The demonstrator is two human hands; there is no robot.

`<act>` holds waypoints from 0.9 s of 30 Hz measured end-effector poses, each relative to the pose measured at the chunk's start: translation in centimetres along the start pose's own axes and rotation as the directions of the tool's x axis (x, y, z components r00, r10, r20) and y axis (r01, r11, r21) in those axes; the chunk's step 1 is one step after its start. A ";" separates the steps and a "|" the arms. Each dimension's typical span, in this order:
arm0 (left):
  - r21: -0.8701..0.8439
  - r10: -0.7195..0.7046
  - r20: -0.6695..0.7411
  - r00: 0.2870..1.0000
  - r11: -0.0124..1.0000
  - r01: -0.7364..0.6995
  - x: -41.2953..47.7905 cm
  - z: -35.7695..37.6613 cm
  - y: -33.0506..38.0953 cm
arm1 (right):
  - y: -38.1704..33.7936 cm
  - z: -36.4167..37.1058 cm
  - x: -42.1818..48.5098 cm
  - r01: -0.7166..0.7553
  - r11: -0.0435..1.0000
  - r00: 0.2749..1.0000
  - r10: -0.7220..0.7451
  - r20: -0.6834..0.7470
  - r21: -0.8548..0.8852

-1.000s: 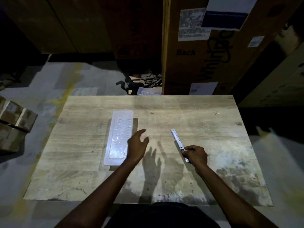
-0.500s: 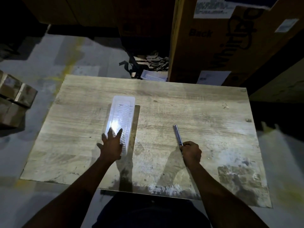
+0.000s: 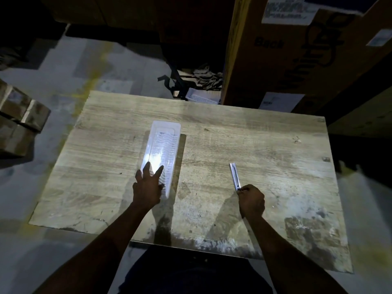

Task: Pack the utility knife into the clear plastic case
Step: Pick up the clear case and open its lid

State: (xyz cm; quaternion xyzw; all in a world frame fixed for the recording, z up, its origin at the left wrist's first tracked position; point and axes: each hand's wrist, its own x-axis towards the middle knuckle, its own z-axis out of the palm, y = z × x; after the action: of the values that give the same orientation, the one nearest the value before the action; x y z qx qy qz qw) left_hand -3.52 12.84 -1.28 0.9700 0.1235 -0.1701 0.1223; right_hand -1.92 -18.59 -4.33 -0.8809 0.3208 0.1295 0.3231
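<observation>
Already the right hand (image 3: 252,200) is closed around the near end of the knife (image 3: 235,176), which points toward the bench's (image 3: 265,145) far edge, right of centre. The left hand (image 3: 148,185) lies open and flat on the near end of the case (image 3: 163,149), left of centre. Knife looks slim, stiff and light; hold it by the handle, away from any blade. Case seems thin, flexible and slippery, so pinning it down makes sense.
</observation>
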 end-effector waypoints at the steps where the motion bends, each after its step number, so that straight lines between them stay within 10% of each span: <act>1: -0.021 -0.003 -0.009 1.000 1.000 0.002 0.0 -0.1 0.1 | 0.1 0.0 0.0 0.014 1.000 1.000 -0.014 -0.001 -0.013; 10: -0.453 -0.162 -0.052 0.985 0.883 0.122 -0.1 -0.2 -0.9 | -3.5 -0.3 -2.0 0.262 0.964 0.965 -0.260 -0.046 0.052; 16: -0.715 -0.340 0.205 0.918 0.588 0.377 -0.2 -1.1 -2.3 | -10.6 4.1 -8.3 0.766 0.643 0.631 -0.747 0.212 -0.017; 22: -0.783 -0.181 0.346 0.921 0.485 0.390 -1.8 -0.2 -1.8 | -11.1 8.7 -13.5 0.874 0.389 0.486 -0.663 0.569 -0.292; 27: -0.787 -0.091 0.410 0.907 0.466 0.403 -3.7 1.0 -1.5 | -8.8 11.2 -14.3 0.816 0.213 0.563 -0.502 0.657 -0.537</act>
State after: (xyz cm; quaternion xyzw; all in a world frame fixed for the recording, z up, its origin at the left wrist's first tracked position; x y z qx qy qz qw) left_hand -7.57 13.23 -1.18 0.7109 0.3114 -0.2527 0.5777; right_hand -7.34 0.77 -2.30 -0.9318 -0.2537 0.2562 -0.0418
